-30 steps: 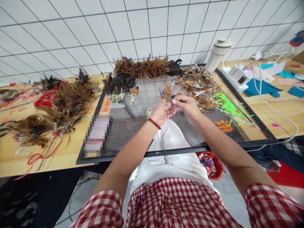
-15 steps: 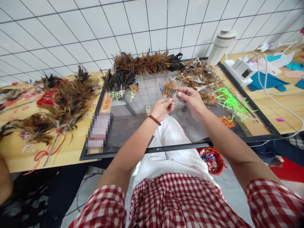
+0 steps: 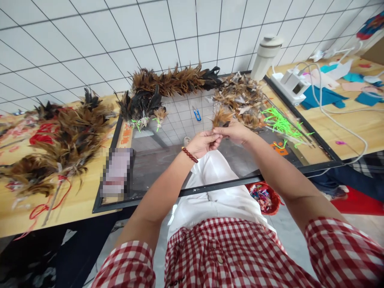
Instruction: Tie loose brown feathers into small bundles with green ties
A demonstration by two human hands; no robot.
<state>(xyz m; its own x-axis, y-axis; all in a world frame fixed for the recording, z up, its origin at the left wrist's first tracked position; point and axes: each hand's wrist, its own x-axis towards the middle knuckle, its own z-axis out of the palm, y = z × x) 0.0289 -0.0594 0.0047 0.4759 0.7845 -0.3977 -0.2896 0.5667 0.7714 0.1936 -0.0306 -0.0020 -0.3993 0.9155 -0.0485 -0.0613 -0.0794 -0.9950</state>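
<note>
My left hand (image 3: 203, 143) and my right hand (image 3: 234, 132) meet over the glass panel (image 3: 168, 160), and both pinch a small tuft of brown feathers (image 3: 222, 117) that fans up above the fingers. A red bead bracelet (image 3: 189, 155) circles my left wrist. Just beyond my right hand lies a loose pile of brown and pale feathers (image 3: 240, 100). Small blue snips (image 3: 197, 114) rest on the glass behind my hands. A bunch of neon green ties (image 3: 280, 126) lies to the right of my right hand.
A long feather duster (image 3: 177, 80) and a dark feather bundle (image 3: 139, 108) lie at the glass's far edge. More feather dusters with red cord (image 3: 60, 140) cover the wooden table at left. A white appliance (image 3: 265, 56), cables and blue cloth sit at right. A red basket (image 3: 264, 198) stands below.
My hands came back together on the feather tuft after briefly parting, and shifted slightly right toward the feather pile. The blue snips, hidden behind the tuft before, now show.
</note>
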